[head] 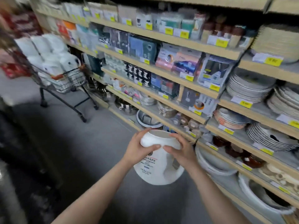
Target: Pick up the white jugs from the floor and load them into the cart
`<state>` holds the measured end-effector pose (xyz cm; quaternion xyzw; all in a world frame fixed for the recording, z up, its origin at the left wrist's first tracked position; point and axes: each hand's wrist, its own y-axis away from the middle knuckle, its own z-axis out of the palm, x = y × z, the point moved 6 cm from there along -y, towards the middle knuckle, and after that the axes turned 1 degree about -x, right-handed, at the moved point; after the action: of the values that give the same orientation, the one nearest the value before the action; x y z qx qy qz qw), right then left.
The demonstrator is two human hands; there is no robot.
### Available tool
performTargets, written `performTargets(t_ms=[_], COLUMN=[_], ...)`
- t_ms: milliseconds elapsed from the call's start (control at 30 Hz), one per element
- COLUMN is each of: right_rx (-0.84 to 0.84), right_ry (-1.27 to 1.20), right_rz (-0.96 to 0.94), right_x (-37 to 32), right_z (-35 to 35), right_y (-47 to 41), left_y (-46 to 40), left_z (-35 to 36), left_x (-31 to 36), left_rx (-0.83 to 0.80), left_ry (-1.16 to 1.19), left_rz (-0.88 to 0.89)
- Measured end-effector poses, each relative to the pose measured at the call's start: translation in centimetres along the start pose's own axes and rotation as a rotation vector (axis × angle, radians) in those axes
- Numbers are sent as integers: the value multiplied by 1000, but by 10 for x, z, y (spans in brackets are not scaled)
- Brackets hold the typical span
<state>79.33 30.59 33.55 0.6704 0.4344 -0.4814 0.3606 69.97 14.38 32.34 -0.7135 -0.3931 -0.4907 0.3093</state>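
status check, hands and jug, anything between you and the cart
Left hand and right hand both gripping the jug, off the floor. Cart ahead left, already stacked with jugs. Aisle floor between looks open.

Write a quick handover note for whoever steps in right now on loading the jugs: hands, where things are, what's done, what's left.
Left hand and right hand: both grip the top of one white jug, held in the air over the grey floor, beside the shelves.
Cart: ahead to the left in the aisle, already stacked high with white jugs.
Done: this jug is off the floor.
Left: carry it to the cart and set it in. No other jugs show on the floor in this view.
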Motion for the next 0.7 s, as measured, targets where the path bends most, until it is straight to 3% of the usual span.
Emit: performTargets(t_ms=[700], right_rx=[-607], right_ry=[78], right_rz=[-122], right_x=[-106], right_z=[364], right_y=[-338], left_y=[-153], left_z=[-348], left_x=[-159], left_rx=[619], left_ry=[25], left_rz=[-289])
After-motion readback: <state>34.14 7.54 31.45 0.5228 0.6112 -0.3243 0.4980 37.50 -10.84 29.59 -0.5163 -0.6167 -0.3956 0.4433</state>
